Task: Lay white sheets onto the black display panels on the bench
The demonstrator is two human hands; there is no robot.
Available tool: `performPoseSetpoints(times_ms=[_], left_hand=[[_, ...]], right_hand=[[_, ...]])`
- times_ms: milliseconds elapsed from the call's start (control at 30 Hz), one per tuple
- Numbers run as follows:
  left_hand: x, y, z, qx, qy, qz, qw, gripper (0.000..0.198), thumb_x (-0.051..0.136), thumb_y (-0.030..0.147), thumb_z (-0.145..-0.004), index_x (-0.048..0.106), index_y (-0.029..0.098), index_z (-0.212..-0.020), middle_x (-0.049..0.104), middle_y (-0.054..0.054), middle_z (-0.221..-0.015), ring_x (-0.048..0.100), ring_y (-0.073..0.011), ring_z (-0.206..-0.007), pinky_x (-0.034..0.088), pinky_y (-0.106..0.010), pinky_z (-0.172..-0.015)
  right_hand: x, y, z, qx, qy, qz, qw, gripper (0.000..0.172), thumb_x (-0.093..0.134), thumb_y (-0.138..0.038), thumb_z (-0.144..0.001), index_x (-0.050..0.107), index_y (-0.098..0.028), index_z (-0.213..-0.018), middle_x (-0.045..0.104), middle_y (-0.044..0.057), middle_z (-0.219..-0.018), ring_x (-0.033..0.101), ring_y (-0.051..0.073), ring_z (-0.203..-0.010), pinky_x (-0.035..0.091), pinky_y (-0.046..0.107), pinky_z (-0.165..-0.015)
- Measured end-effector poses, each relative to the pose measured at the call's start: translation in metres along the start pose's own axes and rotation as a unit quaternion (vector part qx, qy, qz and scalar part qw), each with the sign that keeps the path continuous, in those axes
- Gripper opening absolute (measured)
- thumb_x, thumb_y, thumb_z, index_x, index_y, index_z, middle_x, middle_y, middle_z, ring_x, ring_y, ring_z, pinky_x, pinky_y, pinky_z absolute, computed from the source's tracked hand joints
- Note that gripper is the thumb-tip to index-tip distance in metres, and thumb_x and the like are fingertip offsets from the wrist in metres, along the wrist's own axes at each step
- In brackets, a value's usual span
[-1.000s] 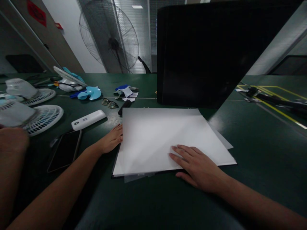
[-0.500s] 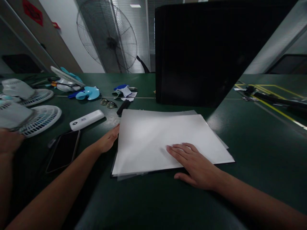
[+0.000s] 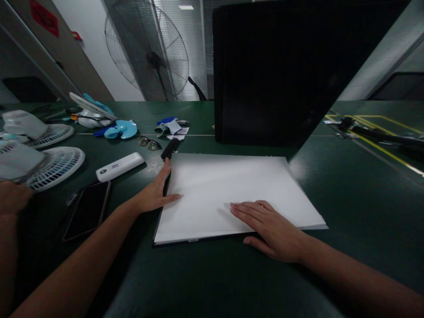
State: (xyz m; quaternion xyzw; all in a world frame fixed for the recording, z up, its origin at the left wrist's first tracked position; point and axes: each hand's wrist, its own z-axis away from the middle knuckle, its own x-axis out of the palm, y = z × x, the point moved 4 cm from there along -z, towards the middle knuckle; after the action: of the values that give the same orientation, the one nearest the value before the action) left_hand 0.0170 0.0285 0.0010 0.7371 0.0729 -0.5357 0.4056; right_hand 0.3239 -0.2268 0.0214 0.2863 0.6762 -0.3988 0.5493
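Observation:
A stack of white paper sheets (image 3: 212, 190) lies on a thin dark backing, of which only narrow edges show at the left and front. My left hand (image 3: 155, 190) is at the stack's left edge, its thumb over the paper and its fingers stretched along the side. My right hand (image 3: 265, 225) rests with fingers laid flat on the front right part of the top sheet; its thumb is off the front edge, over the table. Neither hand grips anything.
On the green table (image 3: 212, 282) lie a phone (image 3: 88, 210), a white power bank-like block (image 3: 119, 167), glasses (image 3: 149, 142), a black object (image 3: 169, 148) and fan parts (image 3: 59, 165). A large black panel (image 3: 281, 79) stands behind the paper. Another person's hand (image 3: 13, 198) is at far left.
The loose, skewed top sheet now lies lined up with the stack. My left hand has opened, its thumb moving onto the paper and its fingers reaching forward. My right hand has barely shifted.

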Motion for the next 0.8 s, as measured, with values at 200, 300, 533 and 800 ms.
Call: performPoseSetpoints(times_ms=[200,300,533,800], left_hand=[[-0.002,-0.005,0.002,0.022,-0.006,-0.040,0.999,0.129,0.067,0.074,-0.089,-0.024,0.025,-0.167,-0.012,-0.017,-0.177,0.012,-0.0466,-0.161,0.020,-0.064,-0.129],[-0.004,-0.004,0.003,0.023,-0.047,-0.093,0.994,0.102,0.057,0.074,-0.095,0.005,0.032,-0.172,-0.007,-0.009,-0.179,0.010,-0.0493,-0.161,0.021,-0.069,-0.126],[-0.005,-0.003,0.003,0.031,-0.080,-0.141,0.986,0.084,0.041,0.078,-0.099,0.031,0.032,-0.168,0.004,-0.006,-0.180,0.014,-0.0464,-0.161,0.015,-0.067,-0.128],[-0.003,-0.004,0.000,0.024,-0.082,-0.134,0.987,0.086,0.047,0.076,-0.099,0.032,0.028,-0.168,0.009,-0.011,-0.178,0.013,-0.0441,-0.162,0.011,-0.068,-0.128]], right_hand=[[-0.002,0.043,0.018,0.196,0.123,0.111,0.966,0.069,0.030,-0.058,-0.111,0.026,-0.018,-0.167,0.029,0.013,-0.169,0.027,0.029,-0.156,0.032,0.055,-0.126],[-0.001,0.094,0.044,0.367,0.107,0.146,0.912,0.083,0.022,-0.067,-0.107,0.033,-0.007,-0.163,0.033,0.024,-0.164,0.030,0.038,-0.154,0.030,0.061,-0.125],[0.003,0.162,0.080,0.471,0.069,0.121,0.871,0.095,0.020,-0.071,-0.101,0.036,0.003,-0.159,0.043,0.027,-0.156,0.044,0.041,-0.145,0.037,0.059,-0.122],[0.016,0.132,0.059,0.402,0.098,0.099,0.905,0.094,0.021,-0.074,-0.102,0.028,-0.004,-0.164,0.020,0.023,-0.169,0.020,0.036,-0.158,0.027,0.056,-0.128]])
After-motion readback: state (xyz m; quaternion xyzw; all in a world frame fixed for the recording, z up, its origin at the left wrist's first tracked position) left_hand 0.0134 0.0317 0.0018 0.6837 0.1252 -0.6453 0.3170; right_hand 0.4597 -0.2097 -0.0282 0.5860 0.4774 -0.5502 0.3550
